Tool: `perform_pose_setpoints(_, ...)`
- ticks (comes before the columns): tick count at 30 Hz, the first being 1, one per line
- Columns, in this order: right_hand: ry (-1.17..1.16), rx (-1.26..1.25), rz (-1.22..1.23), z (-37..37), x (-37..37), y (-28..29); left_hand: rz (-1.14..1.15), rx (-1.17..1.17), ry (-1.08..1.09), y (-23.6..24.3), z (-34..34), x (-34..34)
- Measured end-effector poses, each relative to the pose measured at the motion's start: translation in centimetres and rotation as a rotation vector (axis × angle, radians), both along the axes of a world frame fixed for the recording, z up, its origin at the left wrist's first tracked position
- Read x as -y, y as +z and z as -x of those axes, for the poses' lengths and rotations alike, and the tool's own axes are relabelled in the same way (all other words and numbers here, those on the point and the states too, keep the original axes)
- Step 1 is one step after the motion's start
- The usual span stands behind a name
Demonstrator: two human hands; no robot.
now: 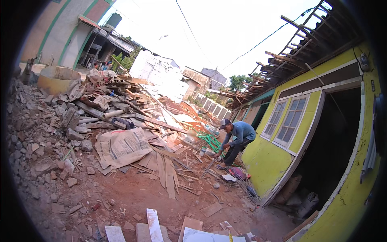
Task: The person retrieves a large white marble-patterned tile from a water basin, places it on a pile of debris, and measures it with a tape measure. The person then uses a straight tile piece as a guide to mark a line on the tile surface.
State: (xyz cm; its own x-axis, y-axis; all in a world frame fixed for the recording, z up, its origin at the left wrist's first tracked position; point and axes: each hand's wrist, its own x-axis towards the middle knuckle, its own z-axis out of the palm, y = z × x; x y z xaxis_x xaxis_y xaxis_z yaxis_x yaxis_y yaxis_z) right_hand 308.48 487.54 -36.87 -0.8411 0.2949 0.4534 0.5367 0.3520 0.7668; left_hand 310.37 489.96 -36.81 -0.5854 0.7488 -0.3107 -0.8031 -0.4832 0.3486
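Neither of my hands shows in the head view. At the lower edge lie white boards or tiles (154, 224), a pale marbled panel (209, 238) and a narrow yellow strip (230, 238), too small to make out. A person (240, 135) in a blue long-sleeved top and cap bends beside the yellow wall, with a hand low near long thin pieces (208, 167) on the ground; what that hand holds is unclear.
A debris pile with planks, pipes and a sack (121, 147) covers the left, beside rubble (44, 165) and a rusty drum (58, 80). A green hose (207, 139) lies behind the person. The yellow building (266, 169) has an open dark doorway and broken roof battens.
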Motion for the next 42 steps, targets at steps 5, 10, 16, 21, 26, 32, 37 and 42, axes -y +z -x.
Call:
perform_pose_setpoints(5,-0.047,0.120,-0.365,4.6,3.7,-1.6,0.093,0.073,0.129,-5.1,5.9,-1.2)
perform_pose_setpoints(10,-0.129,0.153,-0.510,5.3,4.5,-3.1,0.154,0.051,0.131,-6.3,5.7,0.8)
perform_pose_setpoints(16,-0.182,0.238,-0.628,5.0,3.2,-5.1,0.199,0.028,0.119,-6.7,6.0,2.7)
perform_pose_setpoints(21,-0.519,0.560,-0.811,4.4,-0.2,-7.0,0.217,-0.005,0.104,-5.6,6.1,3.7)
perform_pose_setpoints(26,-0.269,0.300,-0.588,8.7,14.2,0.9,0.390,-0.049,0.262,-10.2,12.8,10.8)
perform_pose_setpoints(32,-0.286,0.473,-0.558,7.8,12.9,-2.0,0.534,-0.244,0.169,-7.6,12.6,13.1)
perform_pose_setpoints(37,-0.026,0.390,-0.308,6.7,13.7,-3.0,0.774,-0.394,0.128,-7.0,12.7,17.5)
perform_pose_setpoints(42,0.096,0.257,-0.087,5.4,12.6,-1.2,0.984,-0.512,0.072,-6.0,11.4,19.7)
